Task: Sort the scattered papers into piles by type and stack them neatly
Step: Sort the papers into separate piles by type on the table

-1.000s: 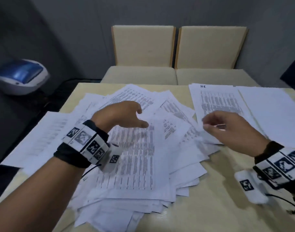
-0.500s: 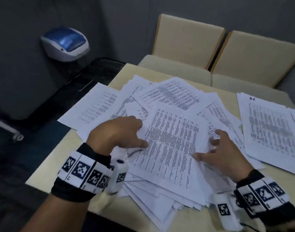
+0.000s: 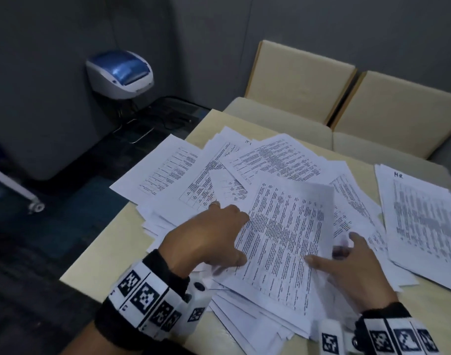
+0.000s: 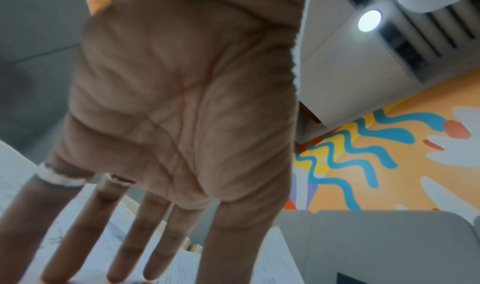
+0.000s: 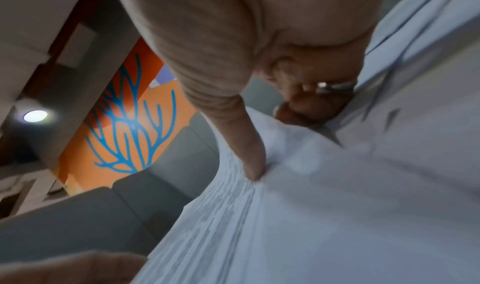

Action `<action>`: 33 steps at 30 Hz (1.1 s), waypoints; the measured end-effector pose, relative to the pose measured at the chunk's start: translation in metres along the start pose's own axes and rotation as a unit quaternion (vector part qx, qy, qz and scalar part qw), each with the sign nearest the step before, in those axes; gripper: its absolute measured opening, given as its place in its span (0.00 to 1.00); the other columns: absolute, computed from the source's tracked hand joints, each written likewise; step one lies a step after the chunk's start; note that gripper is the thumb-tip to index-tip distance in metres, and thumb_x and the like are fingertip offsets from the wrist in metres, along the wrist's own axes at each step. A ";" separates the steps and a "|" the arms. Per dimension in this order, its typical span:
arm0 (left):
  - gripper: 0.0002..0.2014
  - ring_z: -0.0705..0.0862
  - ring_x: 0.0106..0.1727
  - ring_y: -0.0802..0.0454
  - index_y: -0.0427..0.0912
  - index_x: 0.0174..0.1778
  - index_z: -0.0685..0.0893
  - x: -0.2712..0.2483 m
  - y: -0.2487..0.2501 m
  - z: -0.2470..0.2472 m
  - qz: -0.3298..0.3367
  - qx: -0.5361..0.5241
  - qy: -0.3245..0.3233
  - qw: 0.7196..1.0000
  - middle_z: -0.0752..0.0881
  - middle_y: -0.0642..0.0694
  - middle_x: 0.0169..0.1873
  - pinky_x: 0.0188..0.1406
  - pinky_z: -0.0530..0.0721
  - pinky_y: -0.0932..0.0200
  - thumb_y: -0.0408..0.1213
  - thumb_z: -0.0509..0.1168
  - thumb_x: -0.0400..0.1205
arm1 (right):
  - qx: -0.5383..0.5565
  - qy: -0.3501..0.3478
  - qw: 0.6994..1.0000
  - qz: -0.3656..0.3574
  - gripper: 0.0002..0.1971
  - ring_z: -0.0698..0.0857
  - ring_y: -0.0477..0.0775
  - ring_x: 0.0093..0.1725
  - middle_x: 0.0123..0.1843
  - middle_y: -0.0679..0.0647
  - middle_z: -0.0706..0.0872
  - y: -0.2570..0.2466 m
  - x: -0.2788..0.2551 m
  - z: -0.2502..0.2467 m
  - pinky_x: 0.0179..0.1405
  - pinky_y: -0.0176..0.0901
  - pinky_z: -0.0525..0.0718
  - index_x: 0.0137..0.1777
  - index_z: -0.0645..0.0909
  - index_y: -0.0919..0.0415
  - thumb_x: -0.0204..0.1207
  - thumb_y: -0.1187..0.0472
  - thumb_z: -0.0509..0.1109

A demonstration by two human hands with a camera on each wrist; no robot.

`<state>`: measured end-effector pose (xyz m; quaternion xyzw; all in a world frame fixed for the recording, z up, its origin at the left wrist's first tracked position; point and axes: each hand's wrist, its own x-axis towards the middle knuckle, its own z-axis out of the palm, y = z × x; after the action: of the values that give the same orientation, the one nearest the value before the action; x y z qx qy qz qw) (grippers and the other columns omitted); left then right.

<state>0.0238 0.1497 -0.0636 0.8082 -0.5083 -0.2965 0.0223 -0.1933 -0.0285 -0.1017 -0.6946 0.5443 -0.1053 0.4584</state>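
Note:
A loose heap of printed sheets (image 3: 219,170) covers the middle of the beige table (image 3: 109,247). The top sheet (image 3: 283,239), dense with text, is lifted a little off the heap. My right hand (image 3: 332,248) pinches its right edge, thumb (image 5: 233,114) on top and ringed fingers curled beneath the paper (image 5: 337,206). My left hand (image 3: 234,237) lies at the sheet's left edge. Its fingers (image 4: 155,237) are straight and spread, tips on the papers below. A tidier pile marked "HR" (image 3: 424,221) lies at the right.
Two beige chairs (image 3: 298,80) (image 3: 403,114) stand against the table's far side. A white and blue device (image 3: 119,74) sits by the grey wall at the left. Some sheets (image 3: 157,170) overhang the table's left edge above dark floor.
My right hand came from above the HR pile to the heap and took the top sheet's right edge. My left hand dropped onto the heap. The view swung left.

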 end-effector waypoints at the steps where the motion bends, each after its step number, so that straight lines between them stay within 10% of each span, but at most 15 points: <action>1: 0.43 0.62 0.86 0.43 0.51 0.89 0.61 0.000 -0.003 -0.002 0.001 -0.008 -0.001 1.000 0.66 0.51 0.85 0.80 0.74 0.37 0.57 0.73 0.82 | 0.044 -0.009 0.999 -0.005 0.50 0.93 0.60 0.54 0.57 0.59 0.93 0.007 0.004 -0.007 0.59 0.66 0.90 0.79 0.73 0.63 0.58 0.55 0.93; 4: 0.48 0.63 0.87 0.43 0.50 0.92 0.53 0.002 -0.009 -0.007 -0.024 -0.038 0.011 0.999 0.58 0.47 0.89 0.83 0.72 0.40 0.61 0.72 0.82 | 0.096 -0.011 0.994 -0.047 0.16 0.94 0.53 0.38 0.40 0.55 0.95 0.018 0.005 -0.022 0.47 0.60 0.90 0.48 0.87 0.70 0.74 0.56 0.85; 6: 0.47 0.71 0.82 0.44 0.49 0.91 0.54 0.003 -0.014 -0.009 -0.042 -0.057 0.010 0.997 0.60 0.46 0.87 0.78 0.76 0.44 0.60 0.72 0.82 | 0.216 -0.028 0.976 -0.010 0.20 0.94 0.68 0.53 0.57 0.68 0.93 0.031 0.008 -0.036 0.61 0.74 0.88 0.59 0.87 0.70 0.80 0.52 0.78; 8: 0.44 0.77 0.73 0.46 0.47 0.89 0.58 0.004 -0.018 -0.009 -0.043 -0.051 -0.001 0.998 0.64 0.47 0.84 0.70 0.80 0.47 0.60 0.72 0.83 | 0.324 -0.105 0.939 -0.037 0.26 0.74 0.73 0.82 0.84 0.69 0.72 0.043 0.005 -0.051 0.83 0.79 0.65 0.88 0.68 0.61 0.93 0.52 0.54; 11: 0.46 0.75 0.79 0.47 0.47 0.91 0.55 0.004 -0.020 -0.011 -0.043 -0.041 0.002 0.998 0.61 0.51 0.86 0.75 0.78 0.46 0.59 0.70 0.84 | 0.467 -0.245 0.849 -0.016 0.26 0.33 0.51 0.89 0.88 0.49 0.32 0.086 0.016 -0.077 0.89 0.55 0.28 0.85 0.31 0.45 0.88 0.43 0.20; 14: 0.44 0.79 0.73 0.48 0.48 0.91 0.57 0.003 -0.016 -0.015 -0.044 -0.046 0.013 0.998 0.65 0.52 0.83 0.70 0.81 0.47 0.59 0.70 0.84 | 0.479 -0.364 0.799 -0.018 0.25 0.40 0.42 0.89 0.90 0.45 0.42 0.095 0.017 -0.084 0.89 0.42 0.32 0.83 0.37 0.43 0.87 0.42 0.25; 20: 0.41 0.70 0.81 0.44 0.53 0.89 0.60 0.004 -0.003 -0.011 -0.057 -0.028 0.021 0.998 0.62 0.49 0.83 0.74 0.79 0.42 0.61 0.70 0.83 | 0.515 -0.286 0.808 -0.024 0.26 0.30 0.50 0.89 0.87 0.49 0.30 0.081 0.010 -0.077 0.89 0.54 0.30 0.83 0.28 0.48 0.87 0.43 0.19; 22: 0.42 0.55 0.89 0.41 0.56 0.90 0.58 0.005 0.006 -0.008 -0.053 -0.019 0.031 0.998 0.53 0.50 0.89 0.80 0.73 0.39 0.60 0.70 0.84 | 0.551 -0.244 0.796 0.050 0.28 0.54 0.58 0.91 0.91 0.55 0.49 0.076 0.017 -0.077 0.89 0.66 0.59 0.89 0.45 0.53 0.93 0.45 0.41; 25: 0.42 0.45 0.92 0.41 0.56 0.91 0.55 0.004 0.018 -0.001 -0.045 0.023 -0.014 0.999 0.44 0.52 0.92 0.86 0.65 0.36 0.58 0.69 0.85 | 0.656 -0.197 0.714 0.143 0.34 0.89 0.65 0.69 0.76 0.61 0.85 0.087 0.032 -0.090 0.49 0.66 0.94 0.80 0.80 0.61 0.71 0.63 0.80; 29: 0.39 0.53 0.90 0.38 0.52 0.87 0.61 0.005 0.029 -0.001 -0.060 0.059 -0.034 0.996 0.54 0.47 0.90 0.81 0.70 0.35 0.59 0.69 0.84 | 0.707 -0.201 0.663 0.142 0.33 0.91 0.63 0.67 0.76 0.59 0.86 0.085 0.028 -0.095 0.45 0.62 0.95 0.80 0.80 0.61 0.73 0.67 0.78; 33: 0.30 0.59 0.86 0.35 0.44 0.73 0.74 0.035 0.048 -0.011 -0.065 0.095 0.034 0.993 0.64 0.38 0.82 0.75 0.74 0.37 0.58 0.72 0.82 | 0.662 -0.244 0.705 0.070 0.32 0.90 0.61 0.69 0.78 0.67 0.82 0.061 0.018 -0.084 0.59 0.59 0.92 0.82 0.73 0.61 0.76 0.58 0.70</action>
<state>0.0013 0.0938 -0.0539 0.8477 -0.4793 -0.2201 -0.0573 -0.2811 -0.0866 -0.1071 -0.1736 0.2511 -0.2329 0.9234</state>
